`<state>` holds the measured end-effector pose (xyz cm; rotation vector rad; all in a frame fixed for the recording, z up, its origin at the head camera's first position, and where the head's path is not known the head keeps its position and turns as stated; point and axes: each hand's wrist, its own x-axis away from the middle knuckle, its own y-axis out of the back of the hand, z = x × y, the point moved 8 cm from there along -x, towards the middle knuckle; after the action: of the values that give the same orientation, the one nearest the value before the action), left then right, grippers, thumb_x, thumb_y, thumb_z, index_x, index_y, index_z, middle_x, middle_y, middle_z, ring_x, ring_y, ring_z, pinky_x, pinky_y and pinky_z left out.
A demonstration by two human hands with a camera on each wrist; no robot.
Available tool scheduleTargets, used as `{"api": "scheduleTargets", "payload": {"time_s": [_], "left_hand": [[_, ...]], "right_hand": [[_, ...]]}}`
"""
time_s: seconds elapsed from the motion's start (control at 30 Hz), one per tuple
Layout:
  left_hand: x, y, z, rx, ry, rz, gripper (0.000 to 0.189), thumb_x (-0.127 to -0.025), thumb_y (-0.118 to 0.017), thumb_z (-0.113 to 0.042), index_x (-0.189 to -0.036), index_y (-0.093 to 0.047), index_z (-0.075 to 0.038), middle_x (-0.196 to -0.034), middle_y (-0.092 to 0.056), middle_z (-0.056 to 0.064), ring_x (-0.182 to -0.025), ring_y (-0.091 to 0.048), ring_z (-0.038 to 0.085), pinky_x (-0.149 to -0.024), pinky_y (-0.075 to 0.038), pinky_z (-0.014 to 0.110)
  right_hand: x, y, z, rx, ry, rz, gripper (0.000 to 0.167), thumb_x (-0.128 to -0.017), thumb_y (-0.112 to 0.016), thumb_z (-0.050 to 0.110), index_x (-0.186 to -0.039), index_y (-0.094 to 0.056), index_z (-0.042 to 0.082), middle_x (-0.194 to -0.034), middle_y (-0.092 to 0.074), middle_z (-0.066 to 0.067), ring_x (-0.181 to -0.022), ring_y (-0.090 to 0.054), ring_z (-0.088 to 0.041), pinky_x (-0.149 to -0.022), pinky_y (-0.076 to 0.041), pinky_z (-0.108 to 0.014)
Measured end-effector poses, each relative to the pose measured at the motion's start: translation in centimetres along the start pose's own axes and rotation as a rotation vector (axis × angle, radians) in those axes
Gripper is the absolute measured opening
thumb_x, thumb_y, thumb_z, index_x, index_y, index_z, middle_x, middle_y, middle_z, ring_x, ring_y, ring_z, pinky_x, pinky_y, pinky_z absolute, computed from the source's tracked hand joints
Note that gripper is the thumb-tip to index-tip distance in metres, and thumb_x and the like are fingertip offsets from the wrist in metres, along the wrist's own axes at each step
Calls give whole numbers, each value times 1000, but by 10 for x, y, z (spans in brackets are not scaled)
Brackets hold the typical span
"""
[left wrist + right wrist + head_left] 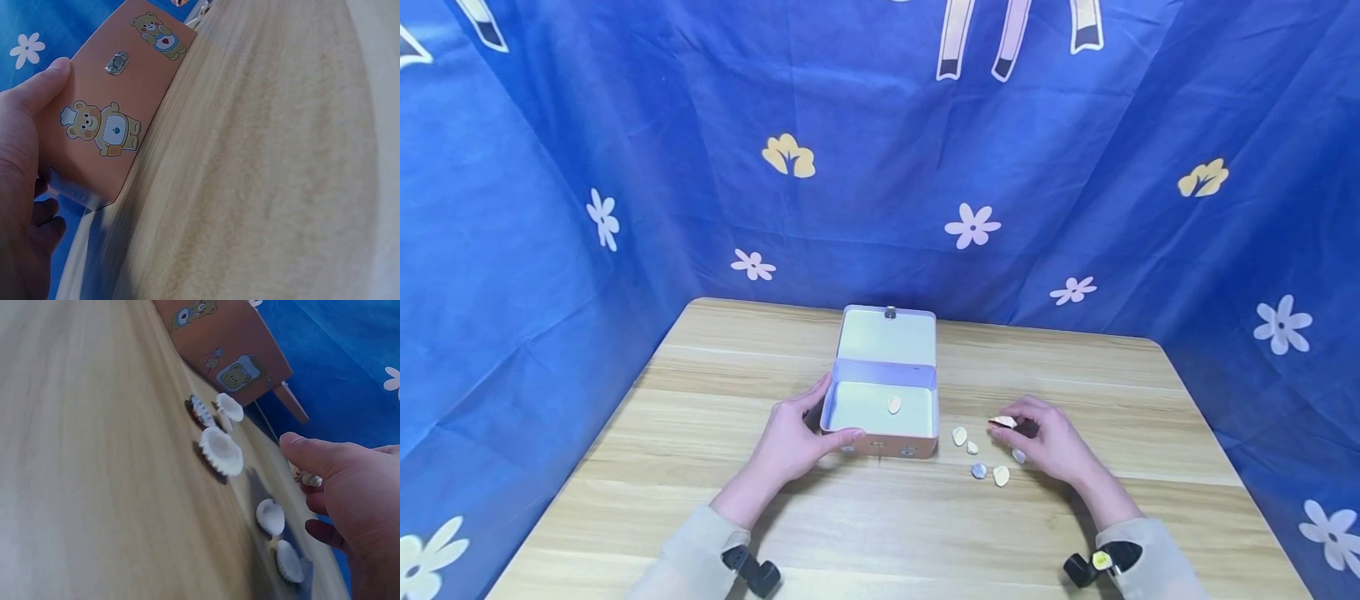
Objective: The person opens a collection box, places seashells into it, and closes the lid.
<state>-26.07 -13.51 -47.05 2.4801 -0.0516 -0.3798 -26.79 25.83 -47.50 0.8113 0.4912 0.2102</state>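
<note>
An orange tin box [898, 447] with bear pictures stands on the table, its lid [887, 335] raised at the back. One pale shell [894, 405] lies inside. My left hand [793, 437] grips the box's front left corner, thumb along the front and fingers at the left side. Right of the box, my right hand [1048, 437] pinches a seashell [306, 477] between thumb and fingers, above the table. Below and beside it lie several loose shells: a white ribbed shell [222, 452], a bluish shell [979, 471] and a white shell [959, 436] near the box.
The wooden table [880, 525] ends at the back against a blue curtain [865, 208] with flowers, which also hangs at both sides. Under the right hand lie a cupped white shell [270, 517] and another shell [289, 561].
</note>
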Motion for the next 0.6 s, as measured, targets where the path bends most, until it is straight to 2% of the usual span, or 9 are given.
{"api": "scheduleTargets", "payload": {"time_s": [0.13,0.3,0.6], "left_hand": [[-1,0,0,-1,-8,5,114,-69,-91,-68,-157,-51,-8,-154,-52,7,-142,-49,31,-119,-40,50],[-1,2,-1,8,-13,5,113,-70,-91,-67,-156,-51,-7,-154,-52,7,-142,-49,31,-118,-40,49],[-1,1,-1,14,-15,6,113,-70,-91,-68,-156,-51,-6,-154,-52,7,-142,-49,31,-118,-40,49]], "right_hand": [[-5,4,9,-9,9,0,27,-88,-90,24,-111,-82,11,-103,-73,12,-94,-68,-10,-83,-59,-34],[-11,10,20,-29,58,-9,28,-87,-90,18,-111,-81,6,-102,-73,11,-91,-69,-11,-81,-60,-33],[-21,17,38,-53,66,-21,26,-90,-88,23,-111,-82,11,-101,-73,14,-94,-68,-12,-81,-60,-39]]}}
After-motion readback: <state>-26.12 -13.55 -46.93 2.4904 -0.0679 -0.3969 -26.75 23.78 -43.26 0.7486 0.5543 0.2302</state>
